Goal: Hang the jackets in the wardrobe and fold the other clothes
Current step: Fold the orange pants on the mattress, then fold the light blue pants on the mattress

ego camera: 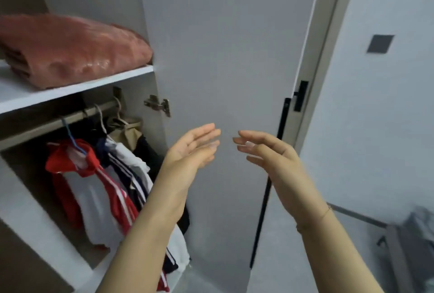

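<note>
Both hands are up in front of the white wardrobe door (223,58), left hand (192,149) and right hand (265,152) wide and holding nothing. Jackets (98,187) hang on the rail (58,121) under the shelf (70,88)

Location type: domestic bedroom/dressing area w/ built-in white laminate wardrobe (150,22). Evidence: wardrobe's white flat-panel door (223,58) stands open on a metal cup hinge (157,104); a slim black bar handle (270,175) runs along its edge. Interior has a white shelf (70,86) carrying a folded pink-red blanket in clear plastic wrap (70,46). Below the shelf, a metal hanging rail (58,121) holds hangers w/ garments: red-and-white striped track jacket (94,187), navy and white jackets (131,168) just beside it. At right, pale room door (387,105) w/ black lever handle (300,95), beige frame, dark square wall switch plate (380,44).
</note>
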Available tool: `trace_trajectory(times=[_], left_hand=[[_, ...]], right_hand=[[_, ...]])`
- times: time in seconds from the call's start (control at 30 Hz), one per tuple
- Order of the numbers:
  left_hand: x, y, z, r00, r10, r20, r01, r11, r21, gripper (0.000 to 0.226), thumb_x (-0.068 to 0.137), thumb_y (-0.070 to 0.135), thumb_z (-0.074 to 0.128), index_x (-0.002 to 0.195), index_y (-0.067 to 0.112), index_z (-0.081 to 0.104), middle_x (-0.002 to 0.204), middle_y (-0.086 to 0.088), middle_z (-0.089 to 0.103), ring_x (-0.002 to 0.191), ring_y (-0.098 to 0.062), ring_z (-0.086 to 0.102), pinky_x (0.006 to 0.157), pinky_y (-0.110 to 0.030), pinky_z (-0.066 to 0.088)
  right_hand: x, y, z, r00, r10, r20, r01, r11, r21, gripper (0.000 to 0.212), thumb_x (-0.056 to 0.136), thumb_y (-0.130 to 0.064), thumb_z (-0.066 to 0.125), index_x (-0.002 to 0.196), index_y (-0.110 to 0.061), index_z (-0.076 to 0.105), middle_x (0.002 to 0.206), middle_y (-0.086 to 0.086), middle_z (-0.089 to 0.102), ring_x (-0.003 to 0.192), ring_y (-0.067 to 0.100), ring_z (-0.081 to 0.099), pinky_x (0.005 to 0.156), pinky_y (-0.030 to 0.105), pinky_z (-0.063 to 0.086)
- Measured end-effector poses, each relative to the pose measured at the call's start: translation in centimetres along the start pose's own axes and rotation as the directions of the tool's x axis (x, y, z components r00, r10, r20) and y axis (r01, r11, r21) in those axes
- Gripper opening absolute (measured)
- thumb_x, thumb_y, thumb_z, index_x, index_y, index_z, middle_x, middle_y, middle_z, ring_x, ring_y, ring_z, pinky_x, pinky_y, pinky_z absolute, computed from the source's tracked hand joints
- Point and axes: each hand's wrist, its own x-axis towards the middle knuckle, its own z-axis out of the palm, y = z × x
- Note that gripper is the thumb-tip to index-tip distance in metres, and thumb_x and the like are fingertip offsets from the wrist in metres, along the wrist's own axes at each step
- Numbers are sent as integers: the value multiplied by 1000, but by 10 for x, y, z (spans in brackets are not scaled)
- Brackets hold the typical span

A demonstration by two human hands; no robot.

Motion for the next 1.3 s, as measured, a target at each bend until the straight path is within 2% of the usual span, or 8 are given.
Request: trace_trajectory(times=[0.17,0.37,0.67,0.83,1.07,1.13,1.23,1.3], left_hand=[[-37,-40,87,965,-132,226,147,988,-52,31,93,5,57,117,23,66,116,9,72,113,-9,64,95,-28,49],[-90,-82,218,824,-244,512,288,958,-8,30,94,8,59,118,23,66,116,9,71,112,-7,65,96,-29,50],[-222,-158,468,476,-438,763,499,849,177,30,91,3,57,116,18,66,114,5,73,112,-14,66,90,-29,50],[-271,-182,568,353,-483,801,542,804,246,29,92,2,55,113,18,68,114,4,73,108,-13,68,86,-28,51],[-267,-230,650,320,-535,782,544,780,310,26,94,4,55,111,18,69,114,2,73,108,-14,68,89,-31,51],[-254,-250,671,316,-556,769,551,767,328,26,93,4,56,113,17,69,114,2,73,107,-14,68,89,-31,51],[-227,-288,709,313,-589,745,550,752,364,25,93,7,59,115,17,67,113,4,73,106,-12,69,91,-31,51],[-203,-320,737,315,-627,712,568,726,388,25,93,6,58,115,15,66,112,3,74,105,-12,69,92,-32,53]], right_hand=[[-92,18,-90,958,101,-269,-99,995,23,27,98,-13,52,114,-23,72,114,-3,73,114,9,64,97,34,46],[-206,31,-197,810,201,-551,-183,979,87,26,96,-14,54,112,-23,73,113,-2,73,113,11,64,95,35,47],[-414,26,-387,462,260,-848,-208,961,182,28,97,-10,52,114,-19,72,111,-1,74,109,15,67,102,37,47],[-482,25,-467,337,283,-898,-196,954,227,27,98,-9,50,115,-16,70,109,1,75,108,18,67,100,37,48],[-493,49,-549,298,326,-897,-199,941,275,26,99,-11,51,115,-16,70,109,0,74,107,15,67,98,33,50],[-482,62,-573,286,331,-899,-223,936,273,25,99,-9,52,113,-16,71,108,-2,75,106,12,67,93,26,51],[-452,91,-618,289,299,-909,-350,917,190,23,97,-7,56,110,-19,71,107,-6,73,102,4,65,83,11,48],[-422,115,-655,324,312,-893,-427,891,157,23,96,-11,58,111,-24,70,106,-10,71,98,0,64,82,10,47]])
